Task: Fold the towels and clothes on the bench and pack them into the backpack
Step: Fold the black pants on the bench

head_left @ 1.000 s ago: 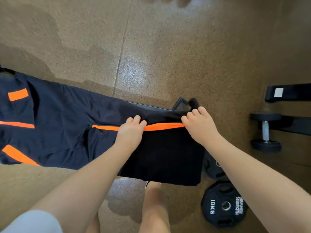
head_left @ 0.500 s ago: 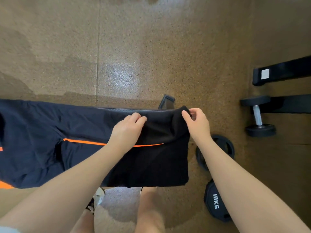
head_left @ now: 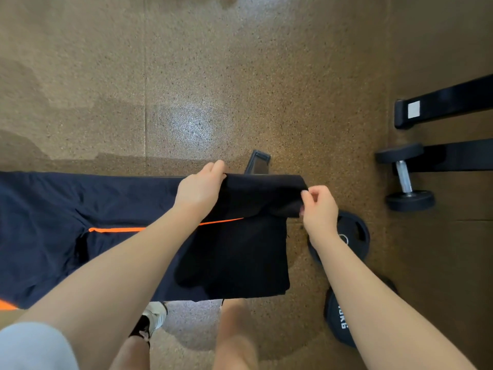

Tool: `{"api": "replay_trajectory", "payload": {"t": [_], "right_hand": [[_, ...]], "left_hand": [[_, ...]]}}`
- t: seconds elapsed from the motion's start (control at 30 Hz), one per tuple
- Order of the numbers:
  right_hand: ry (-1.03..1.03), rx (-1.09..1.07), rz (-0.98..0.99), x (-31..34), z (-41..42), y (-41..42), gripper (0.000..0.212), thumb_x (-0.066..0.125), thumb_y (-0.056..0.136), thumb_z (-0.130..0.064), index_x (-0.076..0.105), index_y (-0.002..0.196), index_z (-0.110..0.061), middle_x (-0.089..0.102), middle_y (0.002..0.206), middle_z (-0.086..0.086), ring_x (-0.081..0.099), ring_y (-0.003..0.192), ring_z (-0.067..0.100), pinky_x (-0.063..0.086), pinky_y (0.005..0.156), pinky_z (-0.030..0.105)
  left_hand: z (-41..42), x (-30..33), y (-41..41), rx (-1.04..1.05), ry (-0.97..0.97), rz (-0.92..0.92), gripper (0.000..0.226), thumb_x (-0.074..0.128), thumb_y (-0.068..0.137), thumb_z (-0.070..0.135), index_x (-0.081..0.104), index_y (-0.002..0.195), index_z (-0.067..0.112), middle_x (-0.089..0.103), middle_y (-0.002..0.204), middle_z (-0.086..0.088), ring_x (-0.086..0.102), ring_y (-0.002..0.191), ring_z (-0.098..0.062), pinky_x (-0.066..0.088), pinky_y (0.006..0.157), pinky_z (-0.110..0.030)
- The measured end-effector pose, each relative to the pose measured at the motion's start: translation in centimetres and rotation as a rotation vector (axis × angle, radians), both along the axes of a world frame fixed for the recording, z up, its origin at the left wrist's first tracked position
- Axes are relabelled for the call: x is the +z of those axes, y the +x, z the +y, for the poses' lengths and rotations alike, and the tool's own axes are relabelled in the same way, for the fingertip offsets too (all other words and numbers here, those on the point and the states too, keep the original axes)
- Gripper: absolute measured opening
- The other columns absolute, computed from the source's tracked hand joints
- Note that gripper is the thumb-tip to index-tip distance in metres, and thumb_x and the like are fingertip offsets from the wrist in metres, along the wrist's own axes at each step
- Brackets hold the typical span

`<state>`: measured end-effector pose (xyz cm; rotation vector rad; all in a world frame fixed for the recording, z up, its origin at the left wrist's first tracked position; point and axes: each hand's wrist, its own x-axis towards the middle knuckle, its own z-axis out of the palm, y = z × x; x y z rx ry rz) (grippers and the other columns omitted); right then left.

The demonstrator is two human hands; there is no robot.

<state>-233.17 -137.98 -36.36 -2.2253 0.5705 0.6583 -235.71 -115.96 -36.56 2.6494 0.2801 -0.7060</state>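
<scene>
Two hands work a dark garment (head_left: 80, 222) with an orange stripe (head_left: 117, 229), spread along the desk (head_left: 257, 164). The left hand (head_left: 198, 192) holds its grip curled over the fabric's far folded edge; the right hand (head_left: 318, 206) pinches the fold's corner. A dumbbell (head_left: 405, 177) and weight plates (head_left: 354, 233) lie on the floor nearby.

The garment (head_left: 120, 209) is dark navy cloth, matt and lightly creased, with a bright orange stripe (head_left: 117, 230). Beyond the garment, the floor (head_left: 240, 76) looks like speckled brown rubber, grainy with a dull sheen where light falls. To the right of the garment, the dumbbell (head_left: 404, 177) has a shiny metal handle between matt black ends, and the weight plate (head_left: 357, 231) is matt black.
</scene>
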Motion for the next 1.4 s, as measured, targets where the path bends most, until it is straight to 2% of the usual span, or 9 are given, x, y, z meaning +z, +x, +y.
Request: {"api": "replay_trajectory", "payload": {"t": [0.1, 0.23, 0.37, 0.53, 0.73, 0.9, 1.0, 1.13, 1.4], "right_hand": [[0.232, -0.267, 0.251, -0.4, 0.5, -0.6, 0.011, 0.046, 0.097, -0.018, 0.054, 0.103, -0.013, 0.056, 0.087, 0.001, 0.052, 0.084, 0.017, 0.044, 0.075, 0.031], [0.24, -0.359, 0.154, -0.6, 1.0, -0.3, 0.011, 0.046, 0.096, -0.02, 0.053, 0.104, -0.017, 0.059, 0.101, 0.001, 0.053, 0.09, 0.013, 0.044, 0.083, 0.031], [0.227, -0.443, 0.224, -0.8, 0.2, -2.5, 0.024, 0.047, 0.095, -0.037, 0.06, 0.108, -0.021, 0.063, 0.109, 0.009, 0.06, 0.1, 0.023, 0.048, 0.093, 0.039], [0.266, -0.258, 0.27, -0.5, -0.3, -4.9, 0.026, 0.054, 0.093, -0.019, 0.056, 0.117, -0.01, 0.061, 0.109, 0.001, 0.056, 0.099, 0.013, 0.043, 0.079, 0.024], [0.295, -0.266, 0.224, -0.1, -1.9, -5.3, 0.014, 0.048, 0.095, -0.017, 0.058, 0.091, -0.007, 0.059, 0.08, 0.005, 0.054, 0.074, 0.016, 0.044, 0.067, 0.031], [-0.371, 0.172, 0.04, -0.2, -0.2, -6.6, 0.051, 0.053, 0.092, -0.025, 0.038, 0.137, -0.007, 0.041, 0.141, 0.015, 0.037, 0.131, 0.031, 0.031, 0.108, 0.042], [-0.338, 0.72, -0.414, 0.5, 5.6, -7.4, 0.058, 0.042, 0.087, -0.03, 0.035, 0.139, -0.005, 0.036, 0.146, 0.018, 0.029, 0.134, 0.032, 0.024, 0.111, 0.041], [-0.215, 1.288, -0.452, -2.3, 13.5, -10.5, 0.067, 0.03, 0.085, -0.048, 0.025, 0.144, -0.019, 0.029, 0.153, 0.007, 0.025, 0.139, 0.025, 0.02, 0.114, 0.044], [-0.52, 1.068, -0.27, -5.1, 13.2, -9.2, 0.07, 0.038, 0.091, -0.049, 0.016, 0.149, -0.015, 0.016, 0.157, 0.007, 0.015, 0.143, 0.025, 0.002, 0.114, 0.046]], "left_hand": [[-0.1, -0.2, -0.2, 0.008, -0.041, -0.049, 0.024, 0.032, 0.1, 0.027, 0.045, 0.109, 0.01, 0.054, 0.114, -0.009, 0.057, 0.087, -0.04, 0.042, 0.069, -0.043], [0.0, -0.9, -0.4, 0.091, -0.086, -0.122, 0.023, 0.041, 0.097, 0.024, 0.049, 0.113, 0.01, 0.051, 0.117, -0.009, 0.056, 0.094, -0.036, 0.046, 0.073, -0.045], [-0.1, -1.1, -2.8, -0.044, -0.148, -0.238, 0.042, 0.077, 0.071, 0.011, 0.053, 0.104, 0.003, 0.053, 0.108, -0.02, 0.06, 0.075, -0.035, 0.052, 0.054, -0.038], [1.2, -1.7, -8.1, -0.397, 0.013, -0.079, 0.05, 0.091, 0.048, 0.026, 0.064, 0.084, 0.006, 0.061, 0.086, -0.013, 0.06, 0.062, -0.029, 0.048, 0.047, -0.031], [2.2, -2.5, -8.6, -0.473, 0.023, -0.208, 0.023, 0.077, 0.068, 0.009, 0.057, 0.075, 0.013, 0.055, 0.069, -0.003, 0.054, 0.055, -0.022, 0.036, 0.047, -0.027], [3.7, -1.8, -10.1, -0.464, -0.059, -0.246, 0.036, 0.041, 0.084, 0.041, 0.056, 0.1, 0.012, 0.063, 0.096, -0.008, 0.062, 0.08, -0.027, 0.048, 0.063, -0.031], [4.9, -2.4, -11.0, -0.229, 0.109, -0.167, 0.056, 0.042, 0.087, 0.035, 0.041, 0.131, 0.001, 0.042, 0.138, -0.024, 0.038, 0.125, -0.037, 0.03, 0.103, -0.044], [7.9, -3.6, -12.6, 0.074, 0.234, 0.015, 0.075, 0.04, 0.094, 0.042, 0.0, 0.146, 0.007, -0.006, 0.155, -0.014, -0.003, 0.143, -0.032, -0.002, 0.114, -0.044], [15.3, -3.6, -15.9, 0.342, 0.188, 0.127, 0.069, 0.029, 0.095, 0.05, -0.008, 0.147, 0.024, -0.018, 0.155, -0.005, -0.012, 0.143, -0.023, -0.002, 0.115, -0.042]]}}
